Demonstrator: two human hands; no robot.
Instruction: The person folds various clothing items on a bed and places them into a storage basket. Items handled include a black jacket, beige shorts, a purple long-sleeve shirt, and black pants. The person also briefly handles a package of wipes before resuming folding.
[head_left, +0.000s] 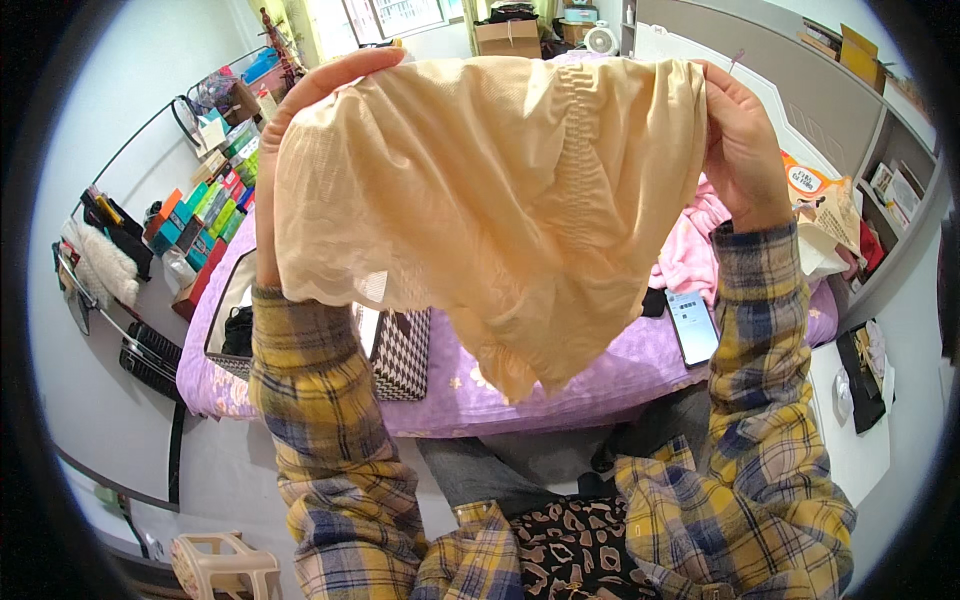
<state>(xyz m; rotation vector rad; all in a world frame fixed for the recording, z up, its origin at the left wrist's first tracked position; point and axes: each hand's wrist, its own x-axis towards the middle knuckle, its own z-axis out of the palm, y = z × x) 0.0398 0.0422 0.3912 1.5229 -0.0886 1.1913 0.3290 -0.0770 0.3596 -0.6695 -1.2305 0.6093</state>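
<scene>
A pair of beige, satiny briefs (480, 187) with a gathered seam and lacy edges is stretched wide between my hands. My left hand (322, 90) grips its upper left corner, the fingers partly behind the cloth. At the upper right corner, my right hand (742, 142) pinches the waistband. The cloth hangs down over a bed with a purple floral cover (600, 397). Behind and below it, a houndstooth fabric storage box (403, 360) stands on the bed, partly hidden. A smartphone (691, 330) with a lit screen lies below my right wrist.
Another open box (232, 307) with dark cloth inside stands on the bed's left. Pink plush fabric (694, 232) and a printed bag (825, 210) lie on the right. Stacked colourful boxes (199, 217) are beyond the left side. A plastic stool (225, 566) stands at the lower left.
</scene>
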